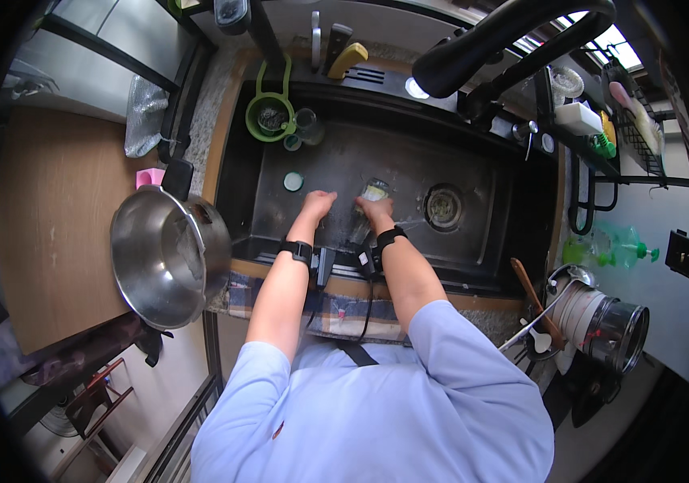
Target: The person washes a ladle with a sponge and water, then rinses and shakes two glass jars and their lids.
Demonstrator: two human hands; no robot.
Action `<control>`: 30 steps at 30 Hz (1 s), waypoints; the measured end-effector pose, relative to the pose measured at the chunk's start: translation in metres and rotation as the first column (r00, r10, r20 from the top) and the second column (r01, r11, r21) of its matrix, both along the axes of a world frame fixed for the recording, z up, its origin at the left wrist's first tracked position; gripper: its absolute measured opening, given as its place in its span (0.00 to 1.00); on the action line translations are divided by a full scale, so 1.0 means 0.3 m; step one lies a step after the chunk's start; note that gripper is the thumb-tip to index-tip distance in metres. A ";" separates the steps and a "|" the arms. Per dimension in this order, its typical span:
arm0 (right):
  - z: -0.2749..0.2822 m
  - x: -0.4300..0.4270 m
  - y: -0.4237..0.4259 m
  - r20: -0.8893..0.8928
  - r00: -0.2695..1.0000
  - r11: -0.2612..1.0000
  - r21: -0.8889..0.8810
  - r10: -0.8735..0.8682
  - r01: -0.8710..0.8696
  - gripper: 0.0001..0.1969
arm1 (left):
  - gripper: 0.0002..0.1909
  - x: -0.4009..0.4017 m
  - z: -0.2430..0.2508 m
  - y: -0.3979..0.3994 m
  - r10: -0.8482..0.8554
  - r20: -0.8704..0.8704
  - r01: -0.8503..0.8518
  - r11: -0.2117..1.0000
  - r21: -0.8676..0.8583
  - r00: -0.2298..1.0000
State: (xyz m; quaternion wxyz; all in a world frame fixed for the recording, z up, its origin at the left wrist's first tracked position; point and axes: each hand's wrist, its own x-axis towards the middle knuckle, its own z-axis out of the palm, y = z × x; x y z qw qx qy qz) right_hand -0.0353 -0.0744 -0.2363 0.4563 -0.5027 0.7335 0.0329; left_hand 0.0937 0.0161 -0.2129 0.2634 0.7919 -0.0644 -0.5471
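My right hand (377, 208) grips a clear glass jar (378, 185) that bears a pale, partly worn label. The jar lies tilted low over the floor of a dark sink (356, 148). To its left, my left hand (318, 205) is apart from the jar, its fingers curled together; nothing shows in them. Just beyond that hand, a round white-and-green lid (293, 182) lies on the sink floor. A second lid (292, 142) sits farther back, beside another glass jar (309, 125) and a green strainer basket (269, 116).
A drain (442, 207) is right of the jar. The black faucet (462, 57) arches over the back right. A steel pot (163, 256) stands left of the sink. Knives with a yellow handle (348, 59) among them stand at the back. Soap bottles (613, 244) are at right.
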 end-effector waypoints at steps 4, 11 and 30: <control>-0.003 -0.021 -0.023 0.141 0.990 0.997 -0.072 -0.007 0.017 0.39 | 0.23 -0.034 0.054 0.004 0.085 -0.159 -0.082 0.996 0.025 0.984; 0.338 0.014 -0.062 0.543 0.787 0.791 -0.601 0.293 0.120 0.35 | 0.23 -0.026 0.034 0.002 0.250 -0.328 -0.280 0.959 -0.049 0.911; 0.444 -0.168 -0.109 0.849 0.072 0.697 0.377 -0.523 0.610 0.27 | 0.13 -0.234 0.370 -0.249 0.004 -0.461 -0.336 0.690 -0.641 0.887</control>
